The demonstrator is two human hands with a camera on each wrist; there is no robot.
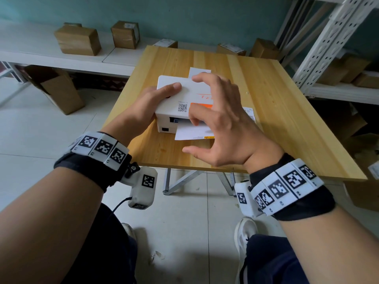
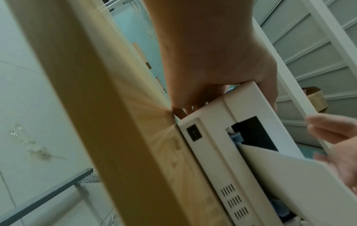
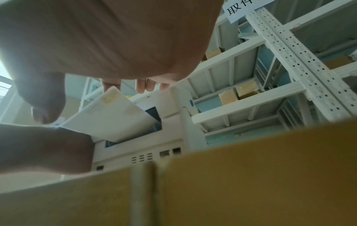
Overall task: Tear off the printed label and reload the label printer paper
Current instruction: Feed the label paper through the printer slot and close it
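Observation:
A white label printer point(image 1: 174, 97) stands on the wooden table point(image 1: 287, 130). My left hand point(image 1: 162, 92) grips its left side, thumb lying on the lid; the fingers point(image 2: 181, 111) curl round the side wall of the printer point(image 2: 210, 152). A white paper sheet point(image 1: 189, 133) slants out of the near slot, also visible as paper point(image 2: 299, 175) and paper point(image 3: 112, 116). My right hand point(image 1: 217, 119) hovers spread over the printer, one finger on the far top edge, another bent down onto the paper by the slot, thumb held apart. A printed label point(image 1: 200, 71) pokes out at the far side.
Another label point(image 1: 249, 112) lies on the table just right of the printer. Cardboard boxes point(image 1: 78, 39) sit on a low white shelf behind. A white metal rack point(image 1: 328, 44) with boxes stands at the right. The table's near edge point(image 1: 205, 169) is close to my wrists.

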